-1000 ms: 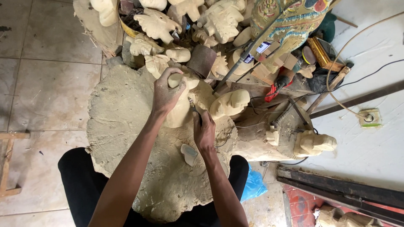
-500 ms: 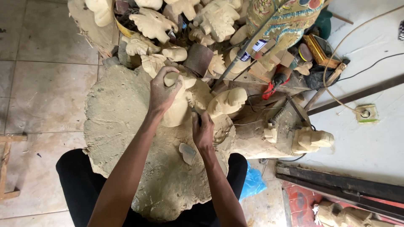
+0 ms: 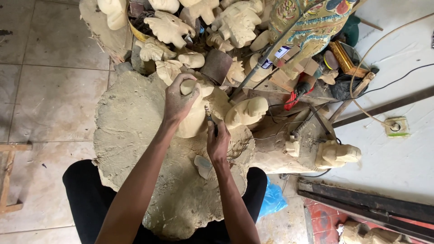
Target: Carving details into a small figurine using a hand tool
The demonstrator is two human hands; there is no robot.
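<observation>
You sit at a dusty slab (image 3: 135, 135) laid across your lap, over a tiled floor (image 3: 49, 90); beyond it, unfinished pale carvings (image 3: 169, 27) are heaped together with one painted figure (image 3: 312, 22), and to your right cables (image 3: 384, 86) run over a white surface to a socket (image 3: 396, 127), near a red-handled tool (image 3: 296, 97) and dark metal bars (image 3: 366, 205). Your left arm reaches forward over the slab, wrist bent, and your left hand (image 3: 178, 101) closes from above round the top of a pale wooden carving (image 3: 194, 119) that stands on the slab, fingers wrapped over a rounded knob at its head. Your right arm comes up from lower centre, and your right hand (image 3: 218, 144) is clenched tight about a thin dark tool (image 3: 210, 119), its tip pointing away from you and meeting the carving's right side just below your left hand. The carving thus lies between your two hands, held at the top, worked at the flank. A second carving (image 3: 246, 112) lies just to its right, and a small wooden offcut (image 3: 203, 166) rests on the slab beside your right wrist
</observation>
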